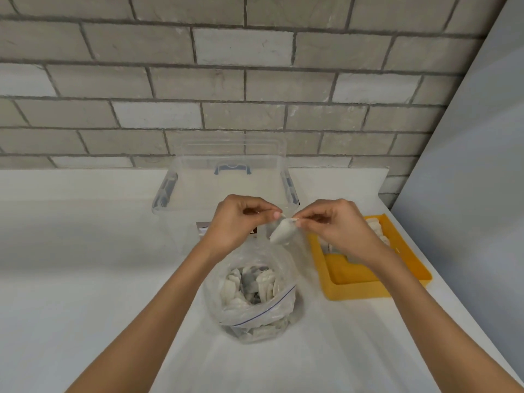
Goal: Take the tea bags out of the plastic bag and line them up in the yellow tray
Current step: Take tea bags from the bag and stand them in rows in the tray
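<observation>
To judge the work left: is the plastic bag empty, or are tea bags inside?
Not empty: a pile of white tea bags shows through the open mouth of the plastic bag.

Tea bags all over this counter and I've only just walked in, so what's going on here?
A person is moving tea bags from a bag to a tray. The left hand and right hand together pinch the top of one tea bag above the open plastic bag, which holds many more. To the right, the yellow tray has a row of tea bags along its far side; its near part is bare. A clear box sits behind.
</observation>
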